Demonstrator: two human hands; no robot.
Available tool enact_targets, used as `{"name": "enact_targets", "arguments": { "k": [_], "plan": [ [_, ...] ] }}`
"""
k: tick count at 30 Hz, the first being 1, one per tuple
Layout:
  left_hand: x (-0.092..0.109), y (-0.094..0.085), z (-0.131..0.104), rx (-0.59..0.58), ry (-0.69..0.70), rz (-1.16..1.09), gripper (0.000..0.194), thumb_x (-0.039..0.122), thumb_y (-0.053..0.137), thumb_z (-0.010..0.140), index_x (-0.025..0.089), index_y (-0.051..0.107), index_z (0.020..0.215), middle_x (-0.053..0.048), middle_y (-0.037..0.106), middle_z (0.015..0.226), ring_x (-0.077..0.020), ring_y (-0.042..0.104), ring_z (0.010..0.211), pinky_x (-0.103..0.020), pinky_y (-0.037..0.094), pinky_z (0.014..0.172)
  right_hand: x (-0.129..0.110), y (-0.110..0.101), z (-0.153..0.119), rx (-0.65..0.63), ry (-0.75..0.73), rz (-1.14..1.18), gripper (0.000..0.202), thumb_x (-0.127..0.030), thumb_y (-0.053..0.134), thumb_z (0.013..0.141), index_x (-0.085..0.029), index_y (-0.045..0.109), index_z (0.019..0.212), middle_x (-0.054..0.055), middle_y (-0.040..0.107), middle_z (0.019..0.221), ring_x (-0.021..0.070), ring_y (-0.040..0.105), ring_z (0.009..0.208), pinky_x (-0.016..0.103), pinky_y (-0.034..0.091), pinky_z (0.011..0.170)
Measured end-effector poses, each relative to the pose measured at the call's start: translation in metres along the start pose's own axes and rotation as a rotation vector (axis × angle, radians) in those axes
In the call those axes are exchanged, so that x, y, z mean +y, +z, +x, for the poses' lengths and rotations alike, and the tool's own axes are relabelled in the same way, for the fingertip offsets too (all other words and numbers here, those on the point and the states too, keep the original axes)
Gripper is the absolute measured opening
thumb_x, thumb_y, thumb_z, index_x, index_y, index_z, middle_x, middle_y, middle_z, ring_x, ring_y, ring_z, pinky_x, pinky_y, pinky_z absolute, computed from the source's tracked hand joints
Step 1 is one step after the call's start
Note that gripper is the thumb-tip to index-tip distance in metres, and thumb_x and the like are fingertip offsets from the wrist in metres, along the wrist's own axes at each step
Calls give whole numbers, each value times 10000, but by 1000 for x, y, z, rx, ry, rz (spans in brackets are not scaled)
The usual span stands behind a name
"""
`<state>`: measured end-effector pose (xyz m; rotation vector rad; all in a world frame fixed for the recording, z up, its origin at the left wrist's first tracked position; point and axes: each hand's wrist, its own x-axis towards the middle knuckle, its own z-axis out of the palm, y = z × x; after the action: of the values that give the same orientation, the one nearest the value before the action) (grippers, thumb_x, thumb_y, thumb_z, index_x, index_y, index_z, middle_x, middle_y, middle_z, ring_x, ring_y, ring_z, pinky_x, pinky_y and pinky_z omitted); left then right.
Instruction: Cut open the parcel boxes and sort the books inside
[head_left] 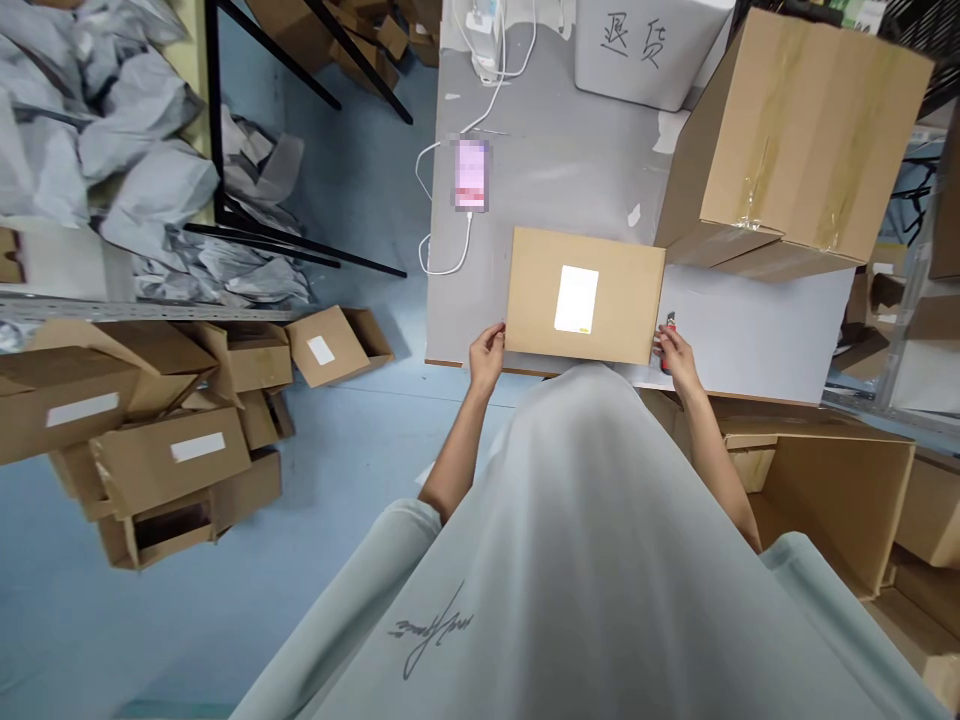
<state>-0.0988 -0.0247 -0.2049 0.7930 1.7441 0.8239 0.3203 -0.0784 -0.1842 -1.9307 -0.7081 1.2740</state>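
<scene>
Smooth, matt cardboard box (pixel 626 300) with a paper label (pixel 576 299); glossy plastic tape (pixel 766 150) on the far-right carton (pixel 810 130); soft cloth shirt (pixel 600 560).

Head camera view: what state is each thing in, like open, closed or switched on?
Labelled carton: flat on the table, no open flap visible
Red tool: partly covered by the right hand
Phone: screen lit, cable plugged in
Large carton: taped, apparently shut
Lower-right carton: open
Floor cartons: piled, some open
Grey parcels: heaped, crumpled
Grey bin: hand-marked, partly out of frame
</scene>
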Motion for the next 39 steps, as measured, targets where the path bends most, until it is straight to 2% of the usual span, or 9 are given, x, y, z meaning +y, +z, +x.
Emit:
{"name": "enact_targets", "arguments": {
  "k": [4,7,11,16,21,24,28,35,39],
  "plan": [
    [-17,1,-9,-44,-44,0,422,171,678,878,141,816,1276,-160,853,1343,-300,791,1335,-513,615,1224,22,3,-14,-15,83,-39,493,-502,779,804,-177,816,1173,156,863,1211,310,808,1109,593,646,1069],
    [-20,5,-13,-59,-37,-2,447,128,661,817,119,823,1233,-162,854,1338,-303,795,1327,-487,602,1242,28,11,-23,-45,75,-49,495,-448,798,724,-160,837,1125,140,875,1176,331,800,1112,619,623,1109],
    [-16,6,-15,-34,-11,-4,441,136,673,774,119,840,1182,-146,870,1270,-331,805,1293,-498,620,1216,21,19,-35,-62,4,-54,525,-518,847,707,-183,859,1111,112,884,1206,356,778,1246,625,527,1259],
    [5,-9,-10,49,48,-23,327,235,761,797,176,860,1103,-91,890,1164,-300,832,1201,-488,637,1194,-6,18,-48,-74,-114,-41,617,-653,884,774,-215,871,1209,121,841,1404,357,715,1428,576,492,1320],
    [48,-22,-6,103,315,-163,401,465,910,857,184,888,1143,-115,890,1188,-289,857,1158,-478,655,1178,-52,9,-52,50,-310,-51,726,-698,830,924,-255,794,1497,143,749,1571,338,702,1474,550,551,1289],
    [71,-20,-6,84,412,-180,452,554,918,901,206,896,1189,-105,888,1227,-286,854,1194,-458,657,1185,-82,6,-51,115,-382,-92,724,-714,788,974,-257,781,1536,128,756,1575,337,711,1467,550,566,1286],
    [82,-12,-3,91,401,-181,532,630,930,895,201,893,1206,-114,886,1246,-299,854,1211,-471,655,1195,-101,10,-47,83,-390,-90,721,-750,786,963,-244,824,1475,112,783,1548,362,724,1467,595,531,1324],
    [74,-14,19,31,363,-190,600,718,872,930,216,875,1260,-119,865,1345,-301,816,1309,-456,641,1207,-87,10,-30,36,-370,-97,739,-763,718,1001,-308,739,1583,87,689,1680,344,647,1565,576,535,1317],
    [53,-19,38,-9,212,-222,541,658,773,1025,198,828,1305,-158,823,1443,-316,785,1366,-487,645,1185,-60,4,-6,45,-242,-46,854,-775,613,1019,-210,644,1658,203,643,1707,370,720,1460,623,579,1241]
  ]
}}
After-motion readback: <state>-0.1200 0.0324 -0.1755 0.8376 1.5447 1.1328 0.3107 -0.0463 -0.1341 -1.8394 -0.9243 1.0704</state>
